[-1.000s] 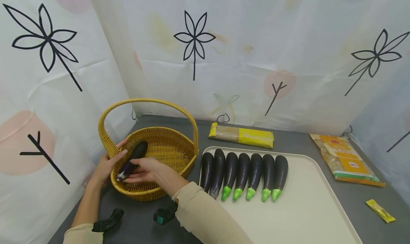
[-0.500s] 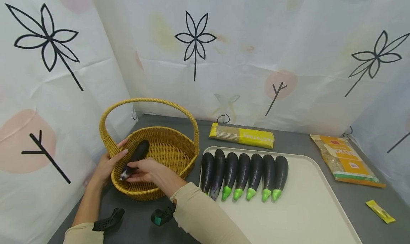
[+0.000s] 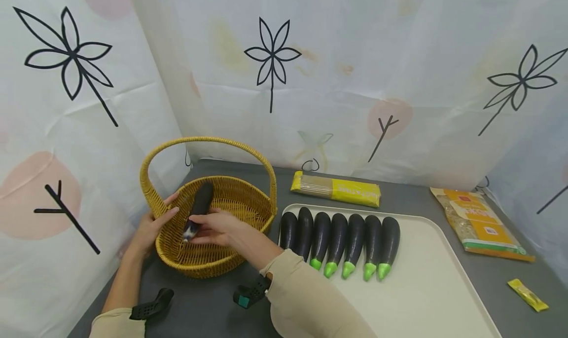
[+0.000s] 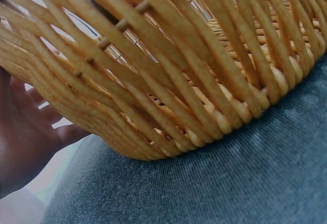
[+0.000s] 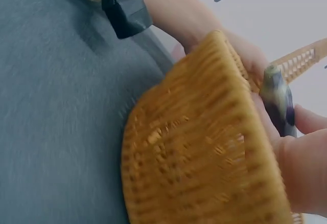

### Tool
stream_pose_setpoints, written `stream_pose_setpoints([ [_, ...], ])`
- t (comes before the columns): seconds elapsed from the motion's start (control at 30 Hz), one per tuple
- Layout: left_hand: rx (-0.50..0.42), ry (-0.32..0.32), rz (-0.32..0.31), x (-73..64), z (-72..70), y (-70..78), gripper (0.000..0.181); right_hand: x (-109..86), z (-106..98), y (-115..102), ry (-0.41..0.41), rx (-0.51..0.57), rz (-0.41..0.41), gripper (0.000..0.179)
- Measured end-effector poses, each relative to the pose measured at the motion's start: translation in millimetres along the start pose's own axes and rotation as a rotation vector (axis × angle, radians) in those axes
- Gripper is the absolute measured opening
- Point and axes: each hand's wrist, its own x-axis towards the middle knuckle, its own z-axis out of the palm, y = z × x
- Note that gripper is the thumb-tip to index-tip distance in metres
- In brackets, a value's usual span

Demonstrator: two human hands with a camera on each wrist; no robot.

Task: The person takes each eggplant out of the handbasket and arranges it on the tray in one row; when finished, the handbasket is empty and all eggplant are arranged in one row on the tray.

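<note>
A dark purple eggplant [image 3: 202,200] with a pale-marked lower end is pinched between the thumb and fingers of my right hand [image 3: 219,229]. It is tilted within the opening of a yellow wicker basket [image 3: 199,269] with a tall arched handle. My left hand [image 3: 148,227] holds the basket's left rim near the handle's foot. In the left wrist view, that hand's fingers [image 4: 66,132] lie against the outside of the weave. The right wrist view shows the eggplant [image 5: 278,101] above the basket's rim, with part of the hand hidden.
Right of the basket, a cream tray [image 3: 426,279] bears a row of several eggplants [image 3: 338,239], most showing green ends. A yellow noodle pack [image 3: 336,188] lies behind it. An orange-and-clear bag [image 3: 481,224] and a small yellow packet [image 3: 528,294] lie to the right. Patterned curtains stand behind.
My right hand has moved right and slightly up with the eggplant, away from the basket's left inner wall. My left hand has stayed on the rim.
</note>
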Motion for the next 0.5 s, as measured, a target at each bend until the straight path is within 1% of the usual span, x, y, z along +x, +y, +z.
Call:
stream_pose_setpoints([
  [0.07,0.007,0.007,-0.005,0.0,0.5,0.5,0.059,-8.5,-7.2,-6.1,-0.036,-0.03,0.004,0.062],
  [0.2,0.009,0.008,-0.008,-0.4,0.3,1.1,0.059,-24.9,-25.3,-16.2,-0.099,-0.083,0.012,0.066],
  [0.27,-0.01,0.0,-0.011,-0.7,-0.4,0.9,0.059,-32.7,-34.5,-20.2,-0.126,-0.104,0.012,0.068],
  [0.43,-0.045,-0.013,-0.006,-0.6,-2.2,-0.1,0.06,-55.7,-54.9,-27.2,-0.213,-0.2,0.004,0.068],
  [0.5,-0.04,-0.013,0.004,-0.1,-2.4,-0.3,0.06,-66.7,-61.5,-28.7,-0.256,-0.244,-0.001,0.067],
])
